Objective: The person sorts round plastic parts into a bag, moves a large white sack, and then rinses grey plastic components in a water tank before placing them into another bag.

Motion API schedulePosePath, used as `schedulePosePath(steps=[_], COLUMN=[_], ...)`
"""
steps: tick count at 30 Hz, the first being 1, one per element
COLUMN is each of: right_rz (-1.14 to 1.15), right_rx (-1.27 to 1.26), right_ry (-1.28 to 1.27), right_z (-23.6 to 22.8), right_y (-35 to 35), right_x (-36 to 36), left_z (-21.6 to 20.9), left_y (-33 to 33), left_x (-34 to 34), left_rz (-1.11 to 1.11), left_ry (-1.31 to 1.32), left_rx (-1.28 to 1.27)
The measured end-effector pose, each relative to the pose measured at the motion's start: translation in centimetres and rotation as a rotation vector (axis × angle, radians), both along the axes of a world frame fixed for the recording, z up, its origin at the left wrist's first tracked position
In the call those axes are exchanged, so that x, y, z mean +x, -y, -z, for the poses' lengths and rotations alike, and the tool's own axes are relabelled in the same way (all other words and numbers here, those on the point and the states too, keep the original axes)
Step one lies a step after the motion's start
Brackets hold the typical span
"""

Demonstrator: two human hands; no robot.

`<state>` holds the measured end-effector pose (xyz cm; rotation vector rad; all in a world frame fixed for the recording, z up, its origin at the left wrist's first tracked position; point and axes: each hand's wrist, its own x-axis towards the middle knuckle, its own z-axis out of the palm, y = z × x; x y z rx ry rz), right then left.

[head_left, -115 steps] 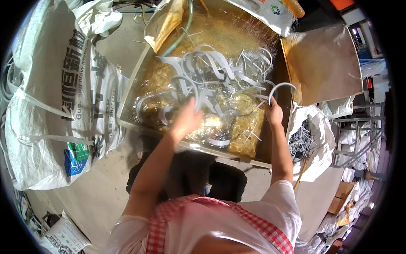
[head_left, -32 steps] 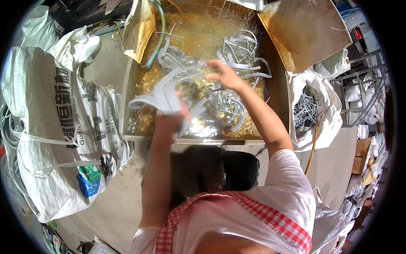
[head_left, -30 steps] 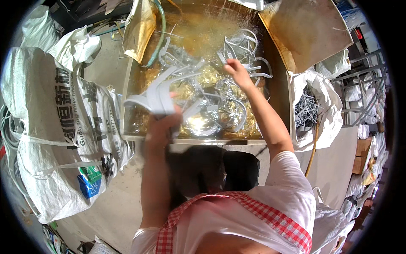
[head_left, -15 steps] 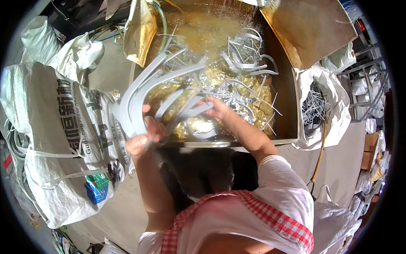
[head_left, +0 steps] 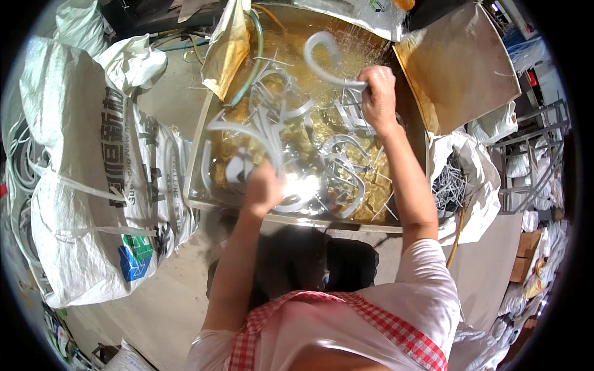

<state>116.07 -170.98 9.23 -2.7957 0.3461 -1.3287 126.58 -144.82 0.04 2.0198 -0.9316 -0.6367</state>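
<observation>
My right hand [head_left: 378, 93] is closed on one end of a curved grey plastic strip [head_left: 322, 67], raised over the far right part of a water-filled tank [head_left: 352, 227]. The strip's other end hooks round to the left. My left hand [head_left: 265, 187] is low over the tank's near left part, smeared by motion. It looks closed round several curved grey strips [head_left: 247, 131] that stick up and to the left from it. More grey strips and thin offcuts [head_left: 346, 179] lie tangled in the shallow, yellowish water, and bright glare hides some of them.
A large white woven sack [head_left: 68, 148] stands left of the tank. To the right, an open white sack [head_left: 476, 204] holds thin grey pieces, with a stick [head_left: 456, 238] by it. Stained boards [head_left: 461, 74] flank the tank, and a green hose [head_left: 257, 62] hangs into it.
My right hand has moved up and away with a curved strip. My left hand has come right, over the tank; the wide grey bundle it held at the left has dropped toward the water.
</observation>
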Motion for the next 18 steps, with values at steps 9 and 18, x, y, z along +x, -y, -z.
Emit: schedulePosePath(steps=[9,18], right_rz=[-0.619,-0.476], right_rx=[0.161,0.031], right_ry=[-0.551,-0.600], right_z=[2.8,4.1], right_y=[-8.2,-8.6], right_x=[1.1,3.5], left_z=[-1.2,-1.5], left_y=[0.6,-0.6], left_x=[-1.7,-1.7], left_rz=[0.187,0.206], left_ry=[-0.879,-1.402], left_rx=[-0.648,-0.523])
